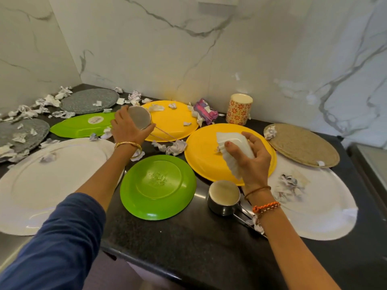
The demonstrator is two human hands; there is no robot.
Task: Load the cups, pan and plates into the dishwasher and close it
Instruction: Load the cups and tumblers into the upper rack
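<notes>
A dark speckled stone table (178,233) is seen from above, set against glossy white marble-patterned walls (159,49). Two bare hands are stretched out over it.

A round metal tea strainer (138,120) with fine mesh is held by the left hand (127,129), the grip closed around its rim; its thin wire handle (165,135) is pointed toward the right, over the far yellow plate (171,120). A gold bangle (129,147) is worn on that wrist, and a dark blue sleeve (54,243) covers the forearm.

A small white ribbed bowl (234,151), tilted on its side, is gripped by the right hand (251,162), fingers and thumb curled around it. It is held above the near yellow plate (207,155), a smooth round plastic one. Orange beads and thread bands (263,206) are worn on that wrist.

Below the right hand, a small steel pan (224,197) with a pale inside is standing on the table, its flat metal handle (247,220) partly hidden by the wrist. Beside it, a glossy green round plate (157,187) is laid face down. A large white oval platter (52,181) is placed at the left and another white platter (318,201) at the right. A green leaf-shaped plate (81,124) is set behind the left hand.

A cylindrical cup (238,108) with an orange flower pattern is stood upright near the wall. Woven round mats, two grey (90,100) and one tan (301,145), are laid at the edges. Crumpled scraps of paper (176,147) are scattered across plates, mats and table.
</notes>
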